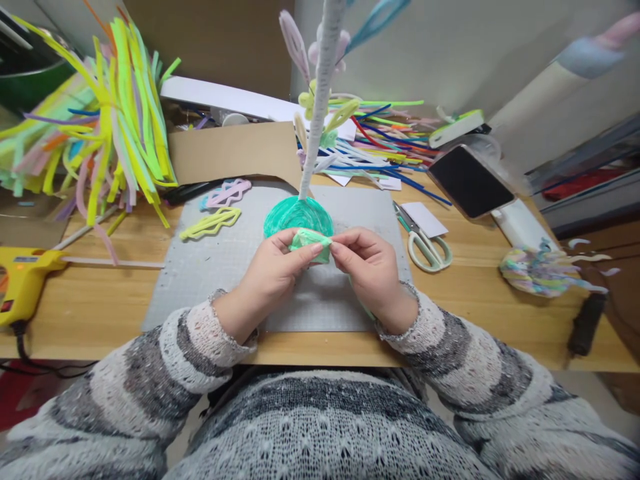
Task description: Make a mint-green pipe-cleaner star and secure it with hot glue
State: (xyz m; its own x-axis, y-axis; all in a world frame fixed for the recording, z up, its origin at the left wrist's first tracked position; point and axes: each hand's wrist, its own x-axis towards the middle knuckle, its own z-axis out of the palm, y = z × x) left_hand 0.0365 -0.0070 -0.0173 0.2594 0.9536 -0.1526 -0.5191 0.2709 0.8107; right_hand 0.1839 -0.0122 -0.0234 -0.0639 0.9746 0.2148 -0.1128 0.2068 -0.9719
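Between my two hands is a small light green piece of bent pipe cleaner (313, 240). My left hand (273, 267) pinches its left part between thumb and fingers. At its right corner, the thumb and fingertips of my right hand (370, 267) close on it, and a thin green strand shows below that wrist. Just behind the hands is a round teal base (297, 212), partly hidden by them. A white wrapped stem (319, 107) rises from the base, with pastel pipe cleaner flowers and leaves beside it.
A grey cutting mat (200, 293) lies under the work, bearing zigzag pipe cleaner pieces (213, 223). Scissors (427, 243) and a phone (470, 181) lie right. A yellow glue gun (27, 280) is left, below bundled pipe cleaners (117, 113). More loose pipe cleaners (385, 143) lie behind.
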